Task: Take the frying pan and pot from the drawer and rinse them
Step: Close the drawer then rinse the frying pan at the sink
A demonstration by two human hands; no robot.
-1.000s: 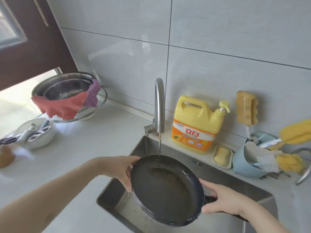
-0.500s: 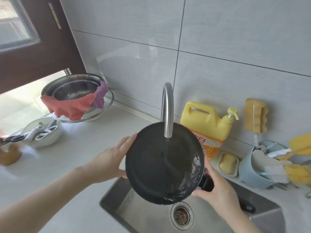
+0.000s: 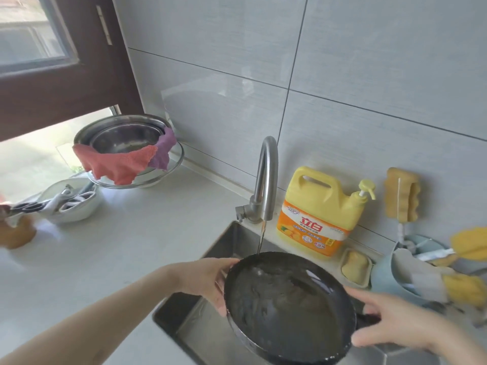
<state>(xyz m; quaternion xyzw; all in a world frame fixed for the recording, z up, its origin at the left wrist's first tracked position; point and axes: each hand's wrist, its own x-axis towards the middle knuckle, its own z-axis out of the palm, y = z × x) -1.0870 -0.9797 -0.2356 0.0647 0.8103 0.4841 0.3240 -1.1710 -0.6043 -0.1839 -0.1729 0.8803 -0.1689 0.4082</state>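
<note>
Gripping frying pan [image 3: 287, 306] rim: left hand [image 3: 208, 281] | right hand [image 3: 395, 322] holds handle | over sink [image 3: 226, 243]

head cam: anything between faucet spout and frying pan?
Only a thin water stream, falling from the faucet onto the frying pan's far rim, in the head view.

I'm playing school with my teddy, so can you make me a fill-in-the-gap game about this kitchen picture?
1. The left hand holds the rim of the black frying ____ over the sink.
2. A thin stream of water falls from the ____ into it.
3. The big dish soap bottle beside the sink is mostly ____ in colour.
4. A red cloth hangs over the edge of a metal ____.

Missing words: pan, tap, yellow, bowl
</note>
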